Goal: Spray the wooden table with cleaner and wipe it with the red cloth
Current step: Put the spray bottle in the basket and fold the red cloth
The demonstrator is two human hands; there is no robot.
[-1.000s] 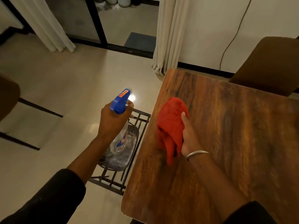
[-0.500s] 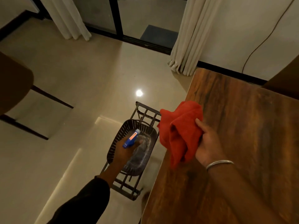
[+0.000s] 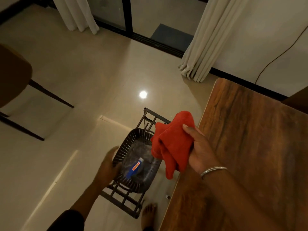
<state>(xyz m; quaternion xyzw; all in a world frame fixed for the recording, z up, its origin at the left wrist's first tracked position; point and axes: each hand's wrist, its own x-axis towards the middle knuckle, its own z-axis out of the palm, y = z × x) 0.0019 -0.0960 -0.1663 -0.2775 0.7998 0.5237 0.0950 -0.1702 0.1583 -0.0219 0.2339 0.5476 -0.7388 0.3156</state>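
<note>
Spray bottle (image 3: pixel 135 168) lies in basket (image 3: pixel 123 147), lower centre; left hand (image 3: pixel 108 165) released; right hand (image 3: pixel 200 150) grasps red cloth (image 3: pixel 171 144). Next: wiping wooden table (image 3: pixel 258 139).

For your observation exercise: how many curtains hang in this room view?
2. One pale fabric curtain hangs at the top left beside the glass door; another pale curtain hangs right of the door, near the wooden table. Others may lie out of frame.

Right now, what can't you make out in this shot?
- Spray bottle, head view: body dim and blurred inside the basket; only the blue head shows.
- Left hand: blurred, fingertips hidden behind the basket rim.
- Right hand: fingers hidden by the red cloth.
- Wooden table: cut off by the right edge.
</note>
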